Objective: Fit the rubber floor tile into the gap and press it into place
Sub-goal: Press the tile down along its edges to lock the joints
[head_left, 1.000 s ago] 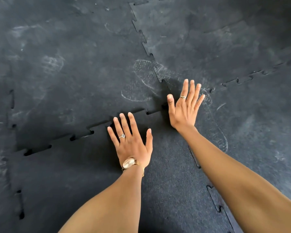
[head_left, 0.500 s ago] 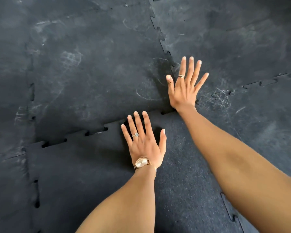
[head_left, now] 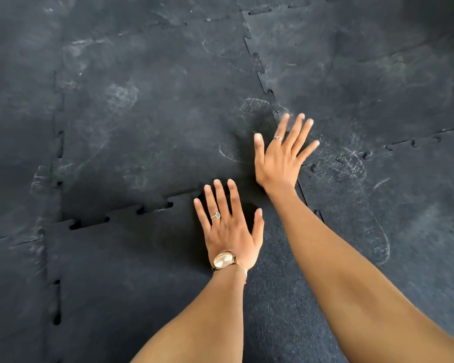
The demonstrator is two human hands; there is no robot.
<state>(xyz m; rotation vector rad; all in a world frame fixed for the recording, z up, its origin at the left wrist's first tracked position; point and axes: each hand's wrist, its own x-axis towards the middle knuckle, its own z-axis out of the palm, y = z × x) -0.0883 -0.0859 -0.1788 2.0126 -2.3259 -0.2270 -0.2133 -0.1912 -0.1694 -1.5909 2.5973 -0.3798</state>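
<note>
I have both hands spread flat and empty: the left hand [head_left: 230, 226] on the tile [head_left: 147, 271] beside its unseated far seam [head_left: 152, 209], the right hand [head_left: 281, 155] beyond its corner.

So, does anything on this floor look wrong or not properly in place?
Yes. The toothed seam along the far edge of the rubber floor tile, left of the left hand, shows dark open gaps between the teeth, so that edge seems not fully seated. The right hand is blurred. White scuff marks cover neighbouring tiles.
</note>
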